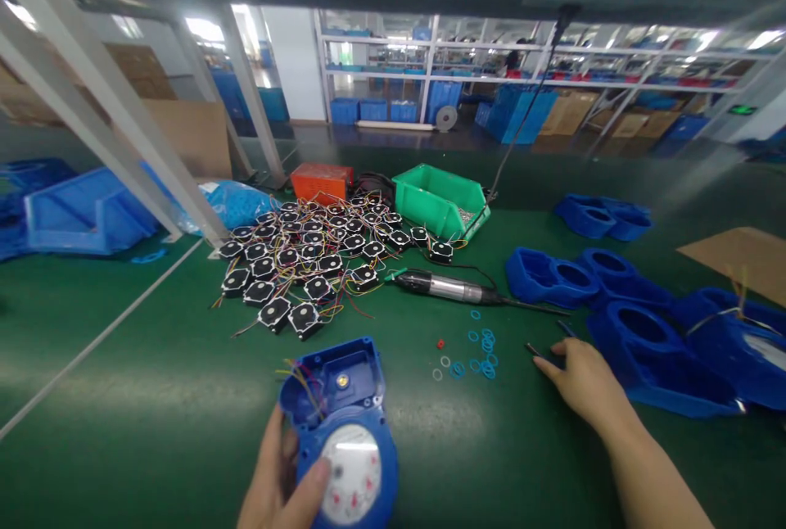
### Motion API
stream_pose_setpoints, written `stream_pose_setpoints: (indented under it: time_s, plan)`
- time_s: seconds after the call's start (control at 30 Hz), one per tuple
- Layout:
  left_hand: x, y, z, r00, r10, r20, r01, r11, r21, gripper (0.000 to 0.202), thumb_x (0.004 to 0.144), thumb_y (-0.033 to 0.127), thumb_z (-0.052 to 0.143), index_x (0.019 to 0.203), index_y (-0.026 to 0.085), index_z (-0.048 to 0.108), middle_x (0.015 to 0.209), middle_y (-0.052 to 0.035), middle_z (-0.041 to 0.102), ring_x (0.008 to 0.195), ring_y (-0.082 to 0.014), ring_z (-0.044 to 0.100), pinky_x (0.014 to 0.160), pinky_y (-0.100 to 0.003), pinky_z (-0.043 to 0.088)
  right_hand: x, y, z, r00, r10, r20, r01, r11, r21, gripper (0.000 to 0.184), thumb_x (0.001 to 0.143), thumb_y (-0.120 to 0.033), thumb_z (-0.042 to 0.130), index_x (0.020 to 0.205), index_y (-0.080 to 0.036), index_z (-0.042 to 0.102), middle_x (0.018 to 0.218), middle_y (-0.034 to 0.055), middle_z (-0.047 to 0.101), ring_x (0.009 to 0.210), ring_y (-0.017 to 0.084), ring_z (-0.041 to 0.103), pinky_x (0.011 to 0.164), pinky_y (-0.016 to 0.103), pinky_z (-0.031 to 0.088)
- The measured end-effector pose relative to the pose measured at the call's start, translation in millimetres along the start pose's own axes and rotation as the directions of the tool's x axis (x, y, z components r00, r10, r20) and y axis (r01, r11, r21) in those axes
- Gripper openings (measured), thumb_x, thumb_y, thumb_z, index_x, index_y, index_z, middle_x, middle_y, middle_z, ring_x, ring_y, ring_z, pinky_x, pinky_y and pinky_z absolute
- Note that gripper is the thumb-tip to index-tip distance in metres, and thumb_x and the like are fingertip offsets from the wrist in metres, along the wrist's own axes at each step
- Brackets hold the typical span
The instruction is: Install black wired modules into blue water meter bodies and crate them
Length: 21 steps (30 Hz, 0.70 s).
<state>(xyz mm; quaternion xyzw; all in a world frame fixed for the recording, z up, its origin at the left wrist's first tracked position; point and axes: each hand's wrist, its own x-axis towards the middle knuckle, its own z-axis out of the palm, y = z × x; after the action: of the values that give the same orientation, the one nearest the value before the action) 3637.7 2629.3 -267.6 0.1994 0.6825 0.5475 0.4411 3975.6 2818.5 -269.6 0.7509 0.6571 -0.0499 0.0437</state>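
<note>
My left hand [286,472] is closed around a blue water meter housing [386,463], with the thumb on its white dial face. The housing's open upper compartment shows a brass-coloured round part and thin coloured wires at its left side. To the right, my right hand [583,382] has thumb and forefinger around a thin dark tool [533,349]; its tip sticks out to the left and the rest is hidden. Just beyond the fingers lies a small dark-blue stick-like piece [566,328]. Blue rubber rings [487,345] and a small red part [440,344] lie between the hands.
A pile of black motor-like units with wires [313,250] covers the back left. Behind are a green bin [430,201] and an orange box [322,183]. An electric screwdriver [451,288] lies mid-table. Blue housings [663,357] stand right; a metal post [116,95] rises left.
</note>
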Motion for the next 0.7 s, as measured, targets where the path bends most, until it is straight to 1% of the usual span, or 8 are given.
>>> stream_pose_setpoints:
  time_s: [0.07, 0.17, 0.23, 0.33, 0.47, 0.53, 0.6, 0.7]
  plan:
    - [-2.7, 5.7, 26.8, 0.997, 0.026, 0.075, -0.024, 0.999, -0.033, 0.087, 0.067, 0.049, 0.058, 0.135, 0.018, 0.014, 0.120, -0.0111, 0.053, 0.106, -0.0283, 0.052, 0.089, -0.039, 0.045, -1.4, -3.1, 1.4, 0.996, 0.071, -0.054, -0.072, 0.997, -0.017, 0.064, 0.073, -0.043, 0.056, 0.123, -0.007, 0.040, 0.123, 0.0120, 0.029, 0.120, 0.021, 0.028, 0.104, 0.031, 0.032]
    - [-6.6, 9.1, 48.8, 0.982, 0.059, 0.181, -0.051, 0.998, -0.048, 0.082, 0.069, 0.044, 0.056, 0.135, 0.017, 0.015, 0.124, -0.0131, 0.049, 0.109, -0.0277, 0.050, 0.090, -0.037, 0.044, -0.4, -5.5, 4.9, 0.987, 0.151, -0.046, -0.153, 0.988, -0.037, 0.080, 0.073, -0.051, 0.053, 0.135, -0.010, 0.022, 0.131, 0.0139, 0.014, 0.125, 0.024, 0.019, 0.106, 0.033, 0.027]
    - [-8.4, 7.4, 53.7, 0.975, 0.067, 0.212, -0.055, 0.997, -0.062, 0.080, 0.070, 0.042, 0.055, 0.134, 0.016, 0.016, 0.126, -0.0143, 0.046, 0.110, -0.0283, 0.049, 0.089, -0.036, 0.044, 2.0, -5.6, 6.3, 0.987, 0.163, -0.013, -0.163, 0.985, -0.050, 0.082, 0.072, -0.055, 0.051, 0.135, -0.010, 0.022, 0.130, 0.0146, 0.016, 0.124, 0.025, 0.020, 0.106, 0.034, 0.027]
    - [-6.1, 5.0, 51.9, 0.972, 0.085, 0.221, -0.078, 0.996, -0.041, 0.080, 0.069, 0.042, 0.055, 0.133, 0.014, 0.016, 0.131, -0.0165, 0.039, 0.116, -0.0297, 0.042, 0.092, -0.039, 0.041, 5.0, -6.5, 4.6, 0.992, 0.117, -0.045, -0.120, 0.991, -0.062, 0.080, 0.072, -0.057, 0.051, 0.132, -0.009, 0.029, 0.126, 0.0153, 0.026, 0.119, 0.027, 0.028, 0.101, 0.036, 0.032]
    - [12.2, 19.3, 41.5, 0.946, 0.150, 0.288, -0.191, 0.974, 0.119, 0.088, 0.065, 0.045, 0.059, 0.133, 0.019, 0.010, 0.139, -0.0154, 0.023, 0.122, -0.0320, 0.033, 0.098, -0.048, 0.031, 3.9, -13.8, -4.7, 0.993, 0.078, -0.086, -0.081, 0.996, -0.041, 0.069, 0.072, -0.055, 0.051, 0.125, -0.012, 0.040, 0.110, 0.0129, 0.042, 0.106, 0.026, 0.041, 0.094, 0.038, 0.037]
    - [26.0, 34.3, 38.2, 0.905, 0.244, 0.348, -0.332, 0.916, 0.224, 0.087, 0.064, 0.045, 0.061, 0.132, 0.021, 0.014, 0.140, -0.0133, 0.020, 0.126, -0.0313, 0.024, 0.102, -0.051, 0.022, 1.3, -18.3, -11.2, 0.993, 0.094, -0.068, -0.096, 0.995, -0.038, 0.063, 0.074, -0.051, 0.051, 0.124, -0.014, 0.042, 0.107, 0.0116, 0.044, 0.103, 0.025, 0.042, 0.093, 0.037, 0.037]
    - [39.2, 49.1, 38.2, 0.823, 0.330, 0.462, -0.487, 0.829, 0.276, 0.078, 0.062, 0.043, 0.063, 0.128, 0.021, 0.027, 0.137, -0.0116, 0.024, 0.128, -0.0295, 0.021, 0.104, -0.050, 0.017, -1.9, -21.0, -19.2, 0.992, 0.113, -0.057, -0.114, 0.993, -0.007, 0.061, 0.075, -0.047, 0.051, 0.125, -0.014, 0.042, 0.106, 0.0118, 0.045, 0.103, 0.025, 0.043, 0.091, 0.037, 0.039]
    - [52.3, 63.4, 42.2, 0.692, 0.364, 0.624, -0.615, 0.750, 0.244, 0.061, 0.061, 0.038, 0.065, 0.116, 0.021, 0.043, 0.124, -0.0096, 0.041, 0.117, -0.0264, 0.037, 0.101, -0.046, 0.027, -9.6, -23.3, -37.9, 0.988, 0.101, -0.118, -0.082, 0.984, 0.156, 0.060, 0.074, -0.043, 0.053, 0.124, -0.012, 0.043, 0.105, 0.0118, 0.047, 0.098, 0.023, 0.047, 0.088, 0.036, 0.042]
